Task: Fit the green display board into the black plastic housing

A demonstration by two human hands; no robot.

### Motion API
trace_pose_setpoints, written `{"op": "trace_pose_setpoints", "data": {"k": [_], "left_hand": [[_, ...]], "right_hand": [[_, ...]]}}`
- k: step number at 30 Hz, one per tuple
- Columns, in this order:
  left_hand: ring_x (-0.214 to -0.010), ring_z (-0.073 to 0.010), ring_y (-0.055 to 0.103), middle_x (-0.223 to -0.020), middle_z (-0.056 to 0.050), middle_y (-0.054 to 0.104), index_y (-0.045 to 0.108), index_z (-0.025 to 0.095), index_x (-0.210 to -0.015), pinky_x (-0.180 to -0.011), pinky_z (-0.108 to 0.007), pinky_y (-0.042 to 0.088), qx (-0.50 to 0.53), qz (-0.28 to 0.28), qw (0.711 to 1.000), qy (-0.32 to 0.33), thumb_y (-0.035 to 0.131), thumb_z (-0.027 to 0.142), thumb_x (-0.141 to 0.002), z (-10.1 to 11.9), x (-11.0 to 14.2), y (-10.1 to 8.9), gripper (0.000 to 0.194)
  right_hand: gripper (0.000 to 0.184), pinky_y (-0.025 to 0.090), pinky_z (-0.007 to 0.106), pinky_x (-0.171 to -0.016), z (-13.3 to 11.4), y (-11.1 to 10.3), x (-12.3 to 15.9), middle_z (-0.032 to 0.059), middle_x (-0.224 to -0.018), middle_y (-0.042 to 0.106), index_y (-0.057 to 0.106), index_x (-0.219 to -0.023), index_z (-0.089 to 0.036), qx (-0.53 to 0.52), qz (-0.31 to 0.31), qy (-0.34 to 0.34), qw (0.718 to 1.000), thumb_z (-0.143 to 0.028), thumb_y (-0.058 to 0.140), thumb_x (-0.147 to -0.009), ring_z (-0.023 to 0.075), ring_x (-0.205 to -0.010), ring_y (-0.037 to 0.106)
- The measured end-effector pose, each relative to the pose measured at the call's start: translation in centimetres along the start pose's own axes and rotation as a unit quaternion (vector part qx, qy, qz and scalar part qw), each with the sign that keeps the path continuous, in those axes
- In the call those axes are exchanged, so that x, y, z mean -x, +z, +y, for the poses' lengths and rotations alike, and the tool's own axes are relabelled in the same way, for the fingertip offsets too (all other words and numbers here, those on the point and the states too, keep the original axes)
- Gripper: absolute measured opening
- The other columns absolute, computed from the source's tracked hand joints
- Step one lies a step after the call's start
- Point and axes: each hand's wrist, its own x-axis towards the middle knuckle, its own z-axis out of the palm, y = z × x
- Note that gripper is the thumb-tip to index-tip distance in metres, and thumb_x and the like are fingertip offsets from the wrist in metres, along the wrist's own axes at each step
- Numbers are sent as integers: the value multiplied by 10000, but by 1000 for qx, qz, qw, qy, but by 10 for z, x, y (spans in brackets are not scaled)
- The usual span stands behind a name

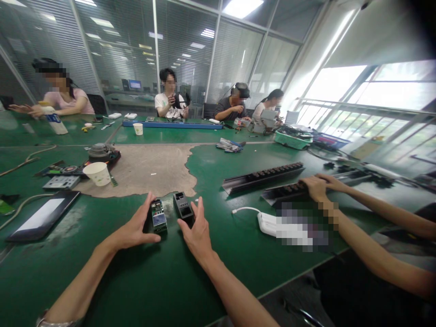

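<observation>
On the green table stands a small electronic module with an exposed circuit board and a small screen. My left hand is beside it, thumb and fingers apart around its left and near sides. Just to the right is a dark grey plastic housing with cut-out openings, tilted slightly. Near its right side is my right hand, fingers spread; whether the fingertips touch the housing I cannot tell. A narrow gap of table separates module and housing.
A tablet-like dark device, a paper cup and circuit parts lie left. To the right, a co-worker's hands rest on a long black rail, near a white power bank. Another rail lies behind. Several people sit across the table.
</observation>
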Motion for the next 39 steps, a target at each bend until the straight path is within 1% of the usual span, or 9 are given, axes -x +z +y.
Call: {"op": "trace_pose_setpoints", "data": {"k": [4,7,12,15,18,22,26,29,39], "left_hand": [[-1448,-398,145,-1589,-191,139,-79,198,-1538,-1165,-585,84,9,55,998,-10,826,316,-673,-1,-4,10,1257],[-1450,-392,142,-1595,-188,115,-88,197,-1537,-1168,-574,86,20,72,997,-18,801,313,-707,1,-4,12,1222],[-1465,-371,73,-1613,-148,40,-82,231,-1537,-1173,-568,65,36,21,999,-11,793,310,-716,-2,1,3,1202],[-1473,-332,83,-1616,-120,61,-92,253,-1535,-1181,-552,42,88,2,996,-3,715,277,-779,-10,2,-5,1105],[-1469,-306,139,-1615,-112,88,-74,259,-1538,-1184,-548,72,173,42,984,2,598,240,-829,-20,1,-9,977],[-1465,-291,168,-1611,-102,120,-72,277,-1537,-1185,-538,127,212,81,974,-14,573,182,-801,-22,-1,-10,983],[-1464,-279,174,-1612,-96,114,-70,276,-1538,-1194,-521,111,193,77,978,-20,569,161,-796,-18,-1,-9,985],[-1461,-278,186,-1611,-102,113,-77,270,-1537,-1195,-514,112,192,77,978,-18,565,153,-801,-18,0,-9,984],[-1461,-293,182,-1608,-111,130,-24,264,-1543,-1191,-530,100,189,70,979,-1,567,175,-826,-22,-1,-8,934]], "right_hand": [[906,436,429,-1043,-5,-3,-3,146,-1356,558,75,-1528,-154,-34,-7,8,999,-193,643,-823,253,-1228,561],[904,457,424,-1024,-18,-4,-6,121,-1315,598,90,-1527,-166,-56,4,1,998,-202,656,-822,245,-1197,587],[908,479,372,-1006,-52,5,-10,74,-1295,617,82,-1529,-203,-111,-8,-24,993,-196,657,-827,206,-1159,612],[926,490,367,-987,-63,18,-9,72,-1270,632,74,-1530,-200,-115,-25,-24,993,-191,665,-816,211,-1144,619],[925,504,363,-958,-65,31,-8,73,-1231,652,95,-1527,-201,-90,-14,-23,996,-192,671,-802,220,-1110,637],[963,531,367,-890,-66,40,-9,94,-1163,675,41,-1530,-167,-43,-13,-20,999,-230,669,-803,241,-1027,667],[984,537,407,-854,-71,45,-10,126,-1103,688,40,-1529,-125,21,-30,-18,999,-253,676,-788,283,-980,676],[971,522,430,-876,-72,49,-6,154,-1133,671,35,-1530,-117,57,-34,-23,998,-262,660,-800,301,-1010,662],[904,515,439,-890,-68,49,5,179,-1172,647,82,-1530,-114,85,-38,-19,995,-276,628,-829,314,-1026,654]]}}
